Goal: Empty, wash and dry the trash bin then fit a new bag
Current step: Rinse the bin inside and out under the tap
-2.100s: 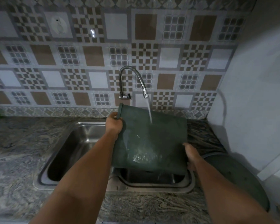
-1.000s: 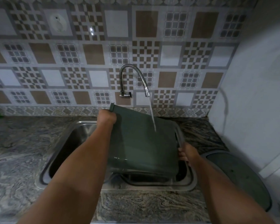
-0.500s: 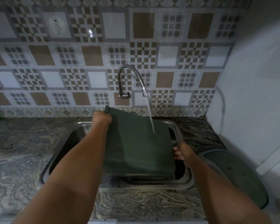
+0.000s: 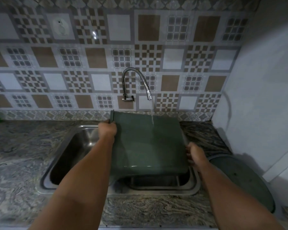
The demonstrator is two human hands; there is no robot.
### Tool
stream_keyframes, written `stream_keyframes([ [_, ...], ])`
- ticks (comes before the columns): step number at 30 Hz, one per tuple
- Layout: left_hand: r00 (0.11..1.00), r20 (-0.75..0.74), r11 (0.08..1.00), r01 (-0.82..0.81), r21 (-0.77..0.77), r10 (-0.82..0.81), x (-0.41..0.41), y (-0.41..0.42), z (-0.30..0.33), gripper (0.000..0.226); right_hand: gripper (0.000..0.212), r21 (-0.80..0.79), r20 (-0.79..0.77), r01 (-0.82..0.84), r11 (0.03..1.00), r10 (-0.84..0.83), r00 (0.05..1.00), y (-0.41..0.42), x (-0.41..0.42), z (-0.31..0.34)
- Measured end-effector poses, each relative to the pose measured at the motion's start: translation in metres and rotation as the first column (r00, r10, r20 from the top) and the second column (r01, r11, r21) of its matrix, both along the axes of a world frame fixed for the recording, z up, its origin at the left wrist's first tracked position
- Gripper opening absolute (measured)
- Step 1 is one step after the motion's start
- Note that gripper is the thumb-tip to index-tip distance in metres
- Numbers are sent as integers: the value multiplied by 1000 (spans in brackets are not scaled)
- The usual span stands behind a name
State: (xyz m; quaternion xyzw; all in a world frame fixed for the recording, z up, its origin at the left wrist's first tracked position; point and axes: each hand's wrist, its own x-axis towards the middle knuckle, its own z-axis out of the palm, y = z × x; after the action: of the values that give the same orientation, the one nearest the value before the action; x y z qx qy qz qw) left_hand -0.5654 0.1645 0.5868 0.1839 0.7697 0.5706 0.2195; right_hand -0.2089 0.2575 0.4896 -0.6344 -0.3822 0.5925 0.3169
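From the head camera, the dark green trash bin lay on its side over the steel sink, hiding most of the basin's right half. Water from the tap struck its upper side. The left hand curled round the rim; the right hand gripped the base edge, fingertips partly hidden. A round lid lay on the counter, partly cut off by the right forearm.

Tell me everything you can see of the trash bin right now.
The trash bin is dark green, looks like plastic, wet and glossy. It lies tipped on its side over the sink, rim toward the left. The left hand grips the rim; the right hand holds its base end. Water from the tap falls onto its upper side.
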Motion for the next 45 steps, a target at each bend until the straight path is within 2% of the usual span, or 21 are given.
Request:
stream_keyframes([
  [2, 998, 61, 998, -17, 65, 13, 10, 3, -9, 36, 46, 34, 18, 30, 999, -31, 999, 8, 10, 7],
  [5, 992, 124, 994, -21, 112, 7, 20, 8, -20, 33, 16, 121, 22, 48, 992, -52, 998, -14, 11, 50],
  [7, 985, 173, 991, -21, 133, -2, 22, 13, -28, 37, 12, 161, 10, 44, 986, -46, 999, -13, 16, 56],
  [8, 980, 197, 990, -16, 140, -12, 23, 16, -31, 39, 16, 163, 10, 25, 986, -27, 1000, -10, 20, 53],
  [12, 949, 311, 985, -4, 174, -51, 29, 29, -37, 47, 72, 50, 11, -103, 993, 103, 995, 29, 50, -1],
  [14, 939, 339, 985, -6, 175, -55, 32, 34, -40, 48, 81, -28, 21, -69, 997, 70, 997, 30, 54, -9],
  [16, 948, 314, 986, -4, 164, -48, 34, 38, -41, 42, 76, -46, 22, -38, 998, 39, 999, 14, 47, 10],
  [19, 952, 305, 996, -12, 89, -15, 35, 42, -40, 23, 50, -22, 58, 12, 1000, -11, 998, 2, 37, 34],
  [20, 946, 324, 997, 2, 76, -27, 36, 42, -39, 14, 51, -16, 72, 22, 1000, -21, 997, 4, 38, 36],
  [22, 932, 358, 997, 25, 74, -50, 36, 40, -38, 12, 53, 20, 71, 61, 998, -62, 996, 10, 40, 40],
  [23, 923, 374, 994, 57, 91, -87, 36, 39, -39, 14, 52, 44, 66, 77, 996, -80, 995, 13, 42, 43],
  [26, 872, 417, 966, 217, 140, -256, 41, 34, -38, 64, 38, 111, 66, 108, 988, -116, 991, 12, 38, 57],
  [27, 857, 427, 957, 252, 141, -288, 43, 32, -37, 70, 30, 131, 53, 105, 986, -113, 992, 12, 37, 60],
  [29, 848, 439, 955, 256, 152, -298, 47, 31, -35, 64, 21, 175, 16, 124, 977, -128, 992, 11, 36, 60],
  [33, 873, 411, 964, 247, 94, -264, 49, 31, -23, 19, 27, 208, -38, 190, 960, -186, 982, 8, 35, 49],
  [34, 880, 395, 964, 253, 79, -263, 46, 34, -23, 15, 26, 197, -58, 206, 959, -198, 979, 7, 35, 45],
  [38, 888, 289, 929, 371, 8, -357, 44, 38, -20, 31, 19, 202, -78, 266, 942, -255, 964, 2, 32, 42],
  [40, 864, 309, 908, 418, -3, -397, 50, 34, -14, 38, 26, 214, -73, 273, 938, -263, 962, 2, 30, 41],
  [45, 876, 340, 927, 374, -27, -343, 52, 28, 7, 36, 45, 211, -75, 286, 934, -277, 958, 2, 25, 40],
])
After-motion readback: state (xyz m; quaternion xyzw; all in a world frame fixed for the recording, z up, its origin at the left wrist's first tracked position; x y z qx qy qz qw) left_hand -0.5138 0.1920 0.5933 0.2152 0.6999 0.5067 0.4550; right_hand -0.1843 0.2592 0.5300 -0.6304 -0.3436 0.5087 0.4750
